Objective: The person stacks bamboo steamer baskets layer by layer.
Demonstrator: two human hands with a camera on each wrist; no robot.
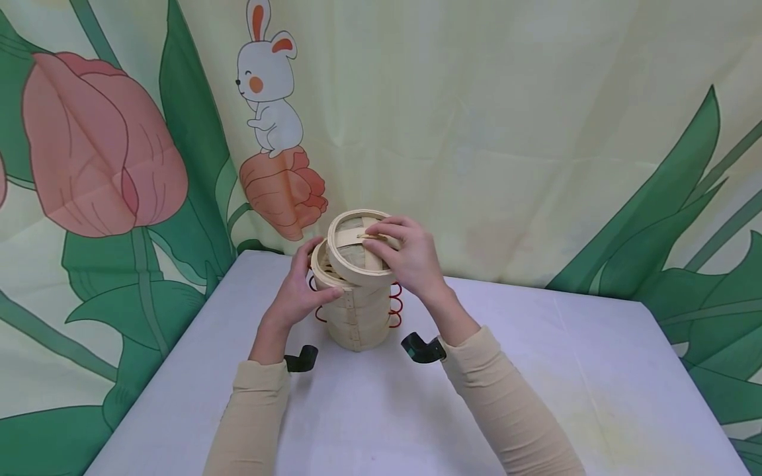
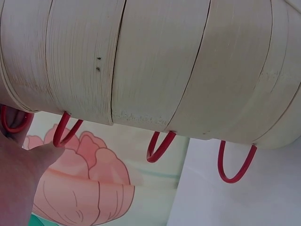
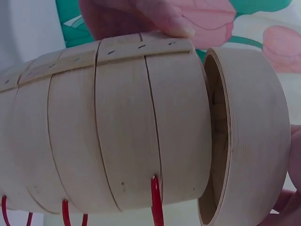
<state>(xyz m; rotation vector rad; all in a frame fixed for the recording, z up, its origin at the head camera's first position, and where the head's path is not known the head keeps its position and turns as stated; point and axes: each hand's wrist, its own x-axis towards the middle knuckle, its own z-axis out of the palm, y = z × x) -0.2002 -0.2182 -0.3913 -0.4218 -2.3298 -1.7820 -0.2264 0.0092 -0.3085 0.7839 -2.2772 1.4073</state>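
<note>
A stack of round bamboo steamer baskets (image 1: 357, 324) stands upright on the table, with red loops (image 2: 162, 149) down its sides. My left hand (image 1: 293, 291) grips the top basket at its left, thumb in front and fingers behind. Above the stack, my right hand (image 1: 411, 256) pinches the small handle on top of the bamboo lid (image 1: 351, 238). The lid is tilted and shifted right, leaving part of the top basket's opening uncovered. In the right wrist view, a gap shows between the lid (image 3: 258, 136) and the top basket (image 3: 181, 117) on one side. The baskets' inside is mostly hidden.
A white cloth covers the table (image 1: 536, 383), whose back edge meets a printed curtain (image 1: 488, 145) with a rabbit, tulips and leaves. Black wrist-worn devices (image 1: 424, 348) extend from both sleeves near the stack's foot.
</note>
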